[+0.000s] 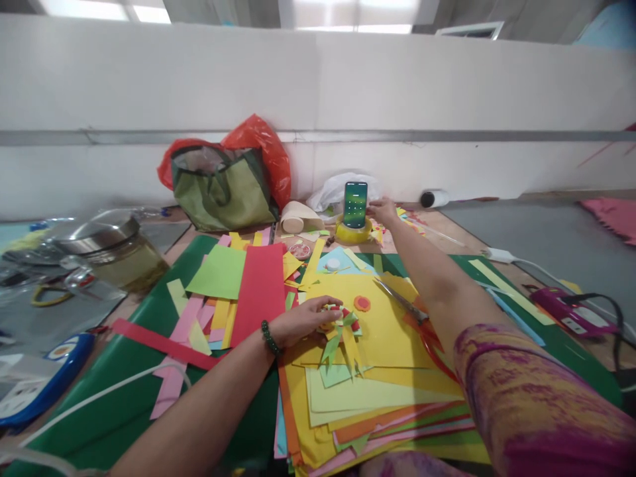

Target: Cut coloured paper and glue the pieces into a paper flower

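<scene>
My left hand (304, 319) rests on a small paper craft (342, 326) with red, green and yellow strips, fingers curled over its top on a yellow sheet (382, 331). My right arm stretches far forward. My right hand (383, 212) reaches the right side of a phone (355, 204) that stands upright in a yellow tape roll (352, 233), its screen lit green. Whether the fingers grip the phone I cannot tell. Scissors (403, 303) lie on the yellow sheet under my right forearm.
Coloured paper sheets and strips cover a green mat (124, 411). A green bag (218, 189) with red plastic stands at the back wall. A glass jar (116, 252) with a metal lid is at left. A pink glue gun (566, 310) with cable lies at right.
</scene>
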